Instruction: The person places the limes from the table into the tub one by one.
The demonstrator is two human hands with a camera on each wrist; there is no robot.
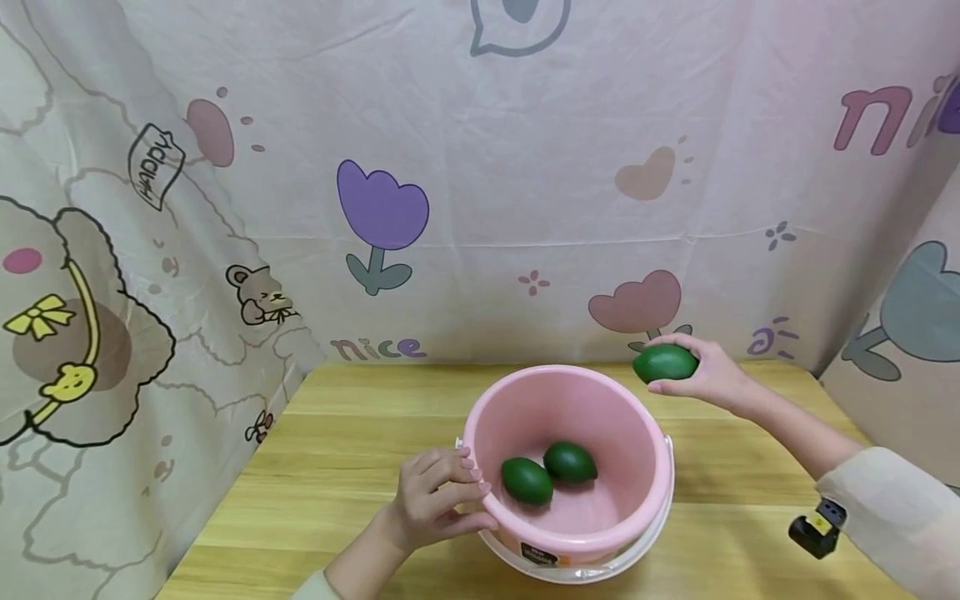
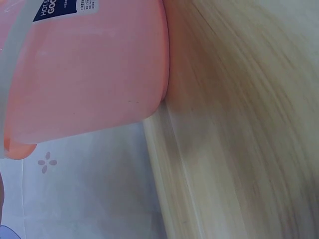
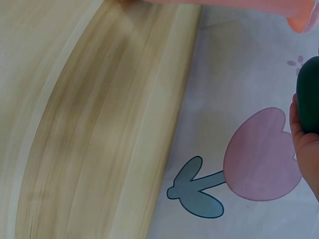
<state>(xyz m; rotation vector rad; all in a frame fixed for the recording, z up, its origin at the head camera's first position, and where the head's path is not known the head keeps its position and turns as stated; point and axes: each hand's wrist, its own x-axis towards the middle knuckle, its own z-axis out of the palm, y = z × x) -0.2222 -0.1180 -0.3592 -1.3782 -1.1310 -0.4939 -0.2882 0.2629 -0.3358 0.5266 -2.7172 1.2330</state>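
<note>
A pink bucket (image 1: pixel 487 417) stands on the wooden table, tilted in neither direction. My left hand (image 1: pixel 442 492) holds its near left rim, fingertips over the edge and thumb against the outer wall. Inside, on the bottom, lie two dark green limes, one lime (image 1: pixel 527 481) by the left wall and another lime (image 1: pixel 570 462) right beside it. Up and to the right of the bucket, my right hand (image 1: pixel 701 371) grips a third lime (image 1: pixel 664 364) between thumb and fingers, above the table. In the right wrist view, that lime (image 3: pixel 309 94) shows only partly at the right edge.
The wooden table (image 1: pixel 360 433) reaches back to a hanging cloth (image 1: pixel 480 208) printed with flowers and bears, which also covers both sides. The bucket's white handle (image 1: pixel 600 571) hangs down around its front. A small black and yellow device (image 1: pixel 817 529) is at the right sleeve.
</note>
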